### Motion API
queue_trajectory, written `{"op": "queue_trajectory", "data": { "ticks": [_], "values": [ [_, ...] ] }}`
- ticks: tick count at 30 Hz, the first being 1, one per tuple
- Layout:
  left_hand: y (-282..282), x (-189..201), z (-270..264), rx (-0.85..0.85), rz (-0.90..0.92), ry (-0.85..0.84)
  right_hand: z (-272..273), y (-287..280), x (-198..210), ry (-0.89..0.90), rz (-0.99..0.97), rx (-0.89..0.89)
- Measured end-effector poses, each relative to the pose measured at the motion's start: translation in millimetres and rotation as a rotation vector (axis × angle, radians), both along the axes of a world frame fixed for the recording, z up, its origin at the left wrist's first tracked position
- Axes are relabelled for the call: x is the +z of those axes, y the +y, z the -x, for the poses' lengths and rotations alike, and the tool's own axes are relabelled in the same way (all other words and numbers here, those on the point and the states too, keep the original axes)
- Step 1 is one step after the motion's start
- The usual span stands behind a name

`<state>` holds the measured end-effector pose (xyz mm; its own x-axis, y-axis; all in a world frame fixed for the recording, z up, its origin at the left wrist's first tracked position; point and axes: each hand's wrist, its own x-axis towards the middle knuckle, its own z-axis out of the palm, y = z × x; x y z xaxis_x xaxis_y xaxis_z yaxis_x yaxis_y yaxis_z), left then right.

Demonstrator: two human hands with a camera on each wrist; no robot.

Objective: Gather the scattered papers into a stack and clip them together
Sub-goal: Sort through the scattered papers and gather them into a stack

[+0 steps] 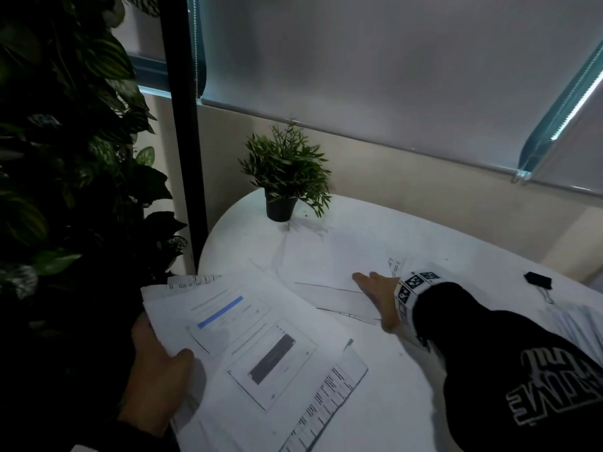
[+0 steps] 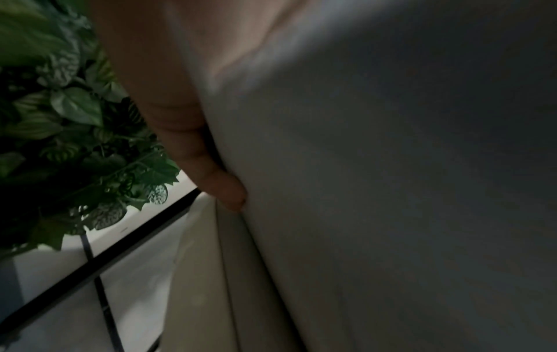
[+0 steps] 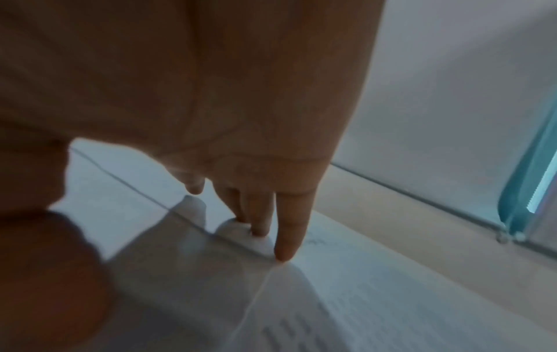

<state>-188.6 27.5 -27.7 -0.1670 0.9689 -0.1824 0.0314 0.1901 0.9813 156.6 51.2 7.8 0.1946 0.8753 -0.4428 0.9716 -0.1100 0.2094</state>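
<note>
Gripping a fanned stack of printed sheets at its near-left edge, the left hand had its thumb laid on top of the top page and the fingers hidden underneath. The stack hung partly off the near-left rim of the round white table. In the left wrist view only one finger showed, pressed against the underside of the paper; rest of the grip not visible there.

The right hand lay flat, fingers straight and spread, holding nothing, pressing on loose sheets at mid-table, right of the stack. Right wrist view confirmed it: straight fingertips touched a sheet edge, and blurred printed lines showed on a page nearer the camera.

A black binder clip sat on the table at the far right, well apart from both hands. A small potted plant stood at the far edge of the table. Large leafy foliage filled the left side beside a black post. Roller blinds covered the far wall.
</note>
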Motion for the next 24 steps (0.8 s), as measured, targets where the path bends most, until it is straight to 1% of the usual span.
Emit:
{"op": "queue_trajectory", "data": {
  "ticks": [3, 5, 7, 9, 11, 15, 17, 19, 21, 23, 24],
  "values": [
    [1, 0, 4, 0.009, -0.078, -0.023, -1, 4, 1, -0.01, 0.002, 0.032],
    [3, -2, 3, 0.004, -0.123, -0.024, 4, 4, -4, -0.036, -0.035, 0.017],
    [4, -5, 2, 0.034, -0.155, -0.014, 8, 1, -12, -0.055, -0.08, -0.016],
    [3, -4, 0, 0.068, -0.185, 0.003, 15, -3, -12, -0.056, -0.077, -0.023],
    [-1, 0, -3, 0.069, -0.192, 0.023, 18, -4, -9, -0.077, -0.061, 0.01],
    [-8, 5, -7, -0.05, -0.177, 0.11, 28, -4, 2, -0.17, -0.139, 0.103],
    [-9, 4, -6, -0.065, -0.143, 0.13, 35, -6, 5, -0.2, -0.195, 0.081],
    [-7, 3, -5, -0.045, -0.11, 0.108, 37, -8, 11, -0.172, -0.245, 0.011],
    [-5, -1, -3, -0.035, -0.085, 0.066, 35, -12, 30, -0.067, -0.399, -0.152],
    [-4, -7, -3, -0.051, -0.064, 0.03, 32, -17, 55, 0.099, -0.673, -0.322],
    [-3, -9, -4, -0.069, -0.048, 0.01, 33, -20, 68, 0.204, -0.83, -0.372]
  ]
}}
